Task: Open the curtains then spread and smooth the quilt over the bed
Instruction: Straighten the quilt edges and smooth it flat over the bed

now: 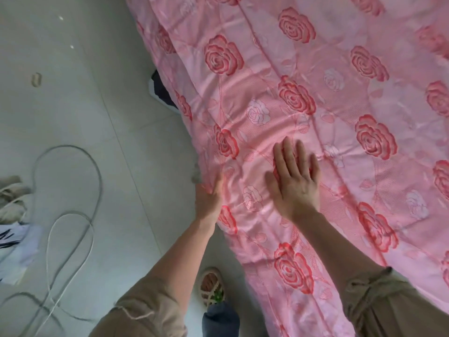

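A pink quilt point(328, 98) with red and white roses covers the bed and fills the right part of the view; its edge hangs down on the left. My right hand point(295, 181) lies flat on the quilt with its fingers straight and spread. At the quilt's hanging edge, my left hand point(209, 198) presses against the fabric, fingers pointing up; its fingertips are partly hidden in the folds. Small wrinkles run between the two hands.
Pale floor tiles point(97, 117) lie to the left. A grey cable point(70, 215) loops over them. Clothes point(12, 215) are piled at the left edge. A dark item point(161, 91) pokes out under the quilt. My sandalled foot point(211, 285) stands by the bed.
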